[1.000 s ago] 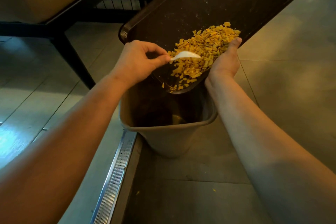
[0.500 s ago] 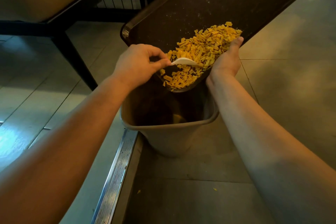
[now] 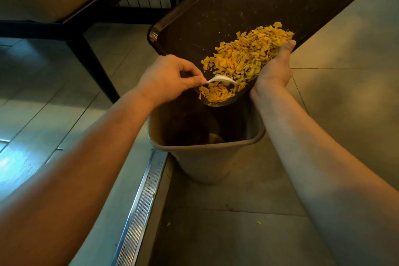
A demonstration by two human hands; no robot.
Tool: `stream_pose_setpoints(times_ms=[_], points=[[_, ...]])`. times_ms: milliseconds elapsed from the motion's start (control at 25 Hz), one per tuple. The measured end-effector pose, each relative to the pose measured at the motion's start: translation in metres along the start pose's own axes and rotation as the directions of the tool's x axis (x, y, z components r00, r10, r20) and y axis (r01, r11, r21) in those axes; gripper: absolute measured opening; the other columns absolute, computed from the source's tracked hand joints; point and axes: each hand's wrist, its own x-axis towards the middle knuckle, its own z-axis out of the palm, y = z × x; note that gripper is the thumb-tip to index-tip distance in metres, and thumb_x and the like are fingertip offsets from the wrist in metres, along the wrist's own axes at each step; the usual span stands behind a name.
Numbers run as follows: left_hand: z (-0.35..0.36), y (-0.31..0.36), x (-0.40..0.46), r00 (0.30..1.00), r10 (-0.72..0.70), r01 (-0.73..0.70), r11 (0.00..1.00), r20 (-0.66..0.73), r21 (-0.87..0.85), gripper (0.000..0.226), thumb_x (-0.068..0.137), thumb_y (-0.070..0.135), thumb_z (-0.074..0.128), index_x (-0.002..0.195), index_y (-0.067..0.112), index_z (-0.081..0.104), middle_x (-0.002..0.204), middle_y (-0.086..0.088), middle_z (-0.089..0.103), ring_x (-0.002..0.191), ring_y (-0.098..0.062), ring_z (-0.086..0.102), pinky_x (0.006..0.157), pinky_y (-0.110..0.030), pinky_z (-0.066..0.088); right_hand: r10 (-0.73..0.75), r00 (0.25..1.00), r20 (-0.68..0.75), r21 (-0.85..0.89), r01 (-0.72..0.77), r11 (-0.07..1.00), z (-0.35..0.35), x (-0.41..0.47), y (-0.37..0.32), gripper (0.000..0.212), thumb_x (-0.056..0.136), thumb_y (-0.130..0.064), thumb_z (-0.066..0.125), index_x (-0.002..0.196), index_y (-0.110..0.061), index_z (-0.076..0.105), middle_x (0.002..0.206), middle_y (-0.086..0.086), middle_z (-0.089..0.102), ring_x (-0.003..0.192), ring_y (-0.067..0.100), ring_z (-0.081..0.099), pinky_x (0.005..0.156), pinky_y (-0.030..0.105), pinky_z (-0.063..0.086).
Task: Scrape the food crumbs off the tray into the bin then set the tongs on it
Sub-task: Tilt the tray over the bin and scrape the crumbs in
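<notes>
A dark brown tray point(image 3: 269, 0) is tilted with its near corner over the open tan bin point(image 3: 207, 157). A heap of yellow crumbs point(image 3: 244, 58) lies along the tray's lower right part, reaching down to that corner. My right hand point(image 3: 274, 69) grips the tray's right edge, thumb up along the rim. My left hand point(image 3: 168, 80) pinches a small white scraper point(image 3: 222, 80), whose blade sits in the crumbs near the low corner. No tongs are in view.
A dark-legged table point(image 3: 86, 49) with a tan top stands at the left rear, a wire grid behind it. A metal floor strip point(image 3: 140, 207) runs beside the bin. A few stray crumbs point(image 3: 168, 224) lie on the floor tiles.
My left hand has drawn the white scraper down through the crumbs toward the tray's low corner. The heap has slid lower over the bin. The right hand has held its grip.
</notes>
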Motion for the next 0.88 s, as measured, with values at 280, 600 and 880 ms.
stream_pose_setpoints(times_ms=[280,600,880], points=[[-0.008,-0.009,0.0,0.993,-0.079,0.075,0.996,-0.091,-0.039,0.008,0.085,0.034,0.061,0.091,0.031,0.065,0.087,0.014,0.059,0.074,0.0,0.05,0.068,-0.022,0.039,-0.017,1.0,-0.017,-0.017,0.016,1.0,0.0,0.0,0.0,0.04,0.097,-0.045,0.045,0.109,-0.011,0.063,0.097,0.004,0.068,0.097,0.022,0.067,0.079,0.032,0.056],[-0.012,-0.011,-0.005,0.996,-0.01,0.007,1.0,-0.093,-0.029,0.003,0.084,0.033,0.063,0.087,0.034,0.064,0.087,0.016,0.059,0.067,0.005,0.048,0.067,-0.02,0.039,-0.021,0.999,-0.032,-0.016,0.02,1.0,0.001,0.002,0.001,0.034,0.096,-0.046,0.047,0.094,-0.017,0.064,0.095,0.003,0.069,0.096,0.022,0.067,0.085,0.036,0.055],[-0.011,-0.02,-0.007,0.986,-0.127,0.131,0.991,-0.109,0.032,0.007,0.086,0.035,0.06,0.092,0.033,0.063,0.1,0.01,0.061,0.092,-0.006,0.056,0.076,-0.025,0.042,-0.016,1.0,-0.017,-0.042,0.015,0.999,-0.001,0.0,0.002,0.035,0.096,-0.047,0.046,0.1,-0.017,0.063,0.105,0.006,0.069,0.098,0.022,0.066,0.086,0.036,0.055]])
